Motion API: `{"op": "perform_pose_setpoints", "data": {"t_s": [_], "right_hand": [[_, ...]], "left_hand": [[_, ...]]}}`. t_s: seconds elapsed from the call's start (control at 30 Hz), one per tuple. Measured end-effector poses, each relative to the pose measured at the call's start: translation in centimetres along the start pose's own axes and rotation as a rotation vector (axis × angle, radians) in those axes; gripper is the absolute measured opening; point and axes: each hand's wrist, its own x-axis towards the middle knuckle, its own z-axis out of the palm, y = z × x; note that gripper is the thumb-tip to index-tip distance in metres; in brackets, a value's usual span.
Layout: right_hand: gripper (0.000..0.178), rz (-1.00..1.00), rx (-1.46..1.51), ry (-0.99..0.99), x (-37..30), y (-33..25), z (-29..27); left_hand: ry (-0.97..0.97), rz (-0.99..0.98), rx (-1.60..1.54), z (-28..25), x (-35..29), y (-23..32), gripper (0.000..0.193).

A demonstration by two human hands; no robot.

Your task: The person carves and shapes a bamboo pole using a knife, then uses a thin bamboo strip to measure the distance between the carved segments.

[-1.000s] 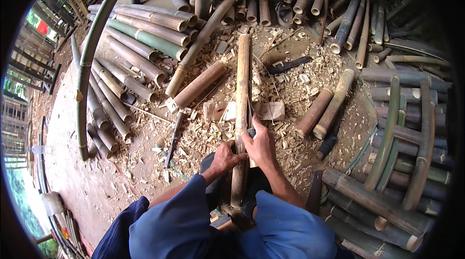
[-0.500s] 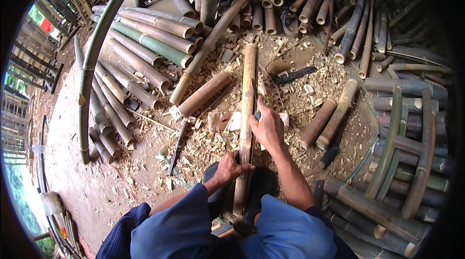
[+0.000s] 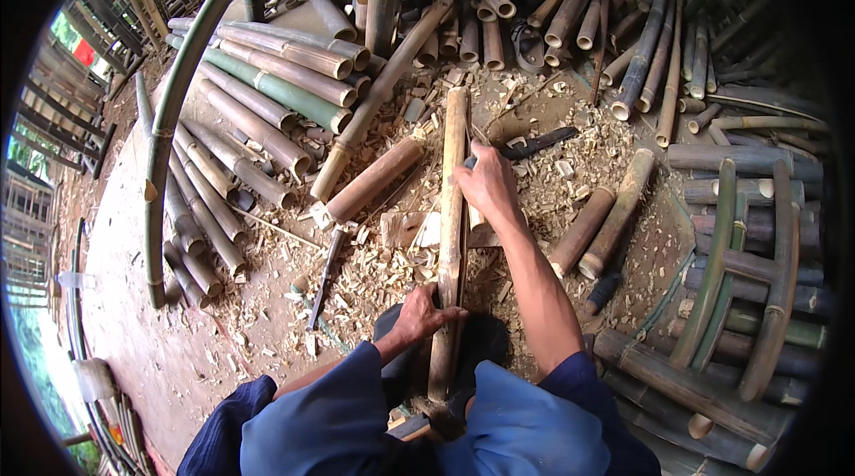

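Observation:
A long pale bamboo pole (image 3: 452, 155) stands between my knees, its lower end near the floor and its far end pointing away from me. My left hand (image 3: 420, 316) grips it low down, thumb across its top. Farther up, my right hand (image 3: 488, 184) is closed at the pole's right side, round what looks like a knife (image 3: 470, 161). Most of that tool is hidden by my fingers. A pale wooden block (image 3: 403, 228) lies under the pole.
Wood chips (image 3: 356, 267) litter the floor. A dark-handled blade (image 3: 326, 280) lies left, a dark sheath-like piece (image 3: 539, 143) beyond my right hand. Cut bamboo lengths (image 3: 374, 178) surround me, with bamboo frames (image 3: 744, 267) stacked at right and a curved pole (image 3: 162, 133) at left.
My right hand has slid farther up the pole, away from me, with the tool in it. My left hand keeps its grip in nearly the same place.

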Motion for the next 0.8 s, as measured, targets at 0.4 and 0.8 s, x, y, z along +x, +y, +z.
{"op": "perform_pose_setpoints", "data": {"t_s": [0.4, 0.8], "right_hand": [[0.059, 0.073, 0.811, -0.185, -2.7, 0.8, -4.6], [0.042, 0.306, 0.706, -0.38, -23.7, 4.8, -3.1]], "left_hand": [[-0.168, 0.019, -0.694, -0.6, -0.8, -1.9, 0.048], [-0.277, 0.033, -0.531, -2.1, -0.4, -0.8, 0.057]]}}
